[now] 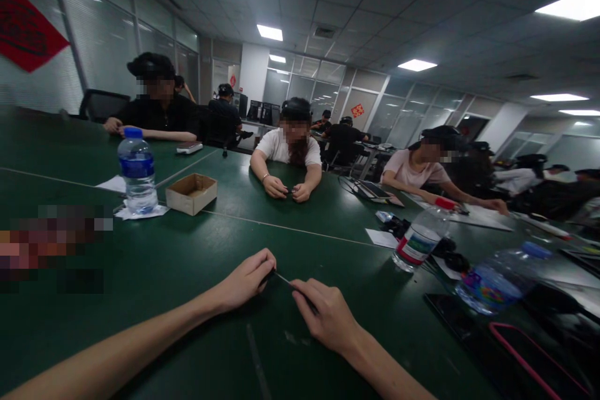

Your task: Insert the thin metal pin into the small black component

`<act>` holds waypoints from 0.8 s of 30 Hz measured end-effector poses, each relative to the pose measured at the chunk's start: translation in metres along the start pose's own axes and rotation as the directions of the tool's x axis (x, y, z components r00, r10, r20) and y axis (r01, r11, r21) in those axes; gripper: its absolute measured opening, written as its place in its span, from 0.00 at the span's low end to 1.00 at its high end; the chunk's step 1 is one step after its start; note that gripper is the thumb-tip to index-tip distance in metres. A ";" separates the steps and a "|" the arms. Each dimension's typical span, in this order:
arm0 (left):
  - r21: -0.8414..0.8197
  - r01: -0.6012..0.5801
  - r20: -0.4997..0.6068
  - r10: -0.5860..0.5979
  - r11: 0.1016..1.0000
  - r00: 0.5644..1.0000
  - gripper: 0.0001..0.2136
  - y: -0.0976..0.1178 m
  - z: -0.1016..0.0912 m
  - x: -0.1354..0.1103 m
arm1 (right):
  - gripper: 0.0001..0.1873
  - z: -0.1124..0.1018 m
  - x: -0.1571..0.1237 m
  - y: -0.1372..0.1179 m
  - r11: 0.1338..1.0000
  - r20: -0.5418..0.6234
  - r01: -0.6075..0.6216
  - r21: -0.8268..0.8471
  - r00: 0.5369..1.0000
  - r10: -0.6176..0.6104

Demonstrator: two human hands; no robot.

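Observation:
Both my hands rest low over the dark green table [197,262], close together. My left hand [246,280] pinches one end of a thin dark cable-like strip [282,277]. My right hand [324,314] has its fingers curled round the other end. The strip is stretched taut in the short gap between them. I cannot make out what the strip is. Both forearms lie on the table toward me.
A blue-capped water bottle [137,172] and an open cardboard box [191,192] stand at the left. Two more bottles [419,239] [499,276] stand and lie at the right near a pink-edged phone [529,356]. Several people sit across the table.

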State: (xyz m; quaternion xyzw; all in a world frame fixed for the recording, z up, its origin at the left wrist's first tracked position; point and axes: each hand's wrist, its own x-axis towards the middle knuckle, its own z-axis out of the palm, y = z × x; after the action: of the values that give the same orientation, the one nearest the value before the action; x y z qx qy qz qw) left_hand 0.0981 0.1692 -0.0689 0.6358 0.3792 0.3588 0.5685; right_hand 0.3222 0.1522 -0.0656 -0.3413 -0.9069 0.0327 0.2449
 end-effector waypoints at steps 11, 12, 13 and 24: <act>0.052 -0.054 0.031 0.053 0.997 0.998 0.15 0.002 -0.003 -0.002 | 0.17 -0.002 -0.001 0.001 0.996 0.021 0.066 -0.055 0.998 -0.065; 0.045 -0.053 0.035 0.051 0.998 0.998 0.15 0.002 -0.003 -0.002 | 0.17 -0.002 -0.001 0.002 0.995 0.022 0.072 -0.067 0.997 -0.070; 0.038 -0.051 0.037 0.049 0.998 0.998 0.15 0.002 -0.004 -0.002 | 0.17 -0.003 -0.001 0.001 0.994 0.020 0.076 -0.080 0.997 -0.075; -0.052 0.016 0.056 -0.014 0.999 0.998 0.18 -0.006 -0.004 0.005 | 0.15 -0.003 -0.002 -0.007 0.973 -0.014 0.151 -0.174 0.988 -0.156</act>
State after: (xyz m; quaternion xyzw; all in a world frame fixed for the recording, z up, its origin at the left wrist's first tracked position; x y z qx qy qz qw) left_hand 0.0962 0.1755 -0.0745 0.6274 0.3585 0.3466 0.5981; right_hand 0.3202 0.1454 -0.0624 -0.2905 -0.9265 -0.0697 0.2287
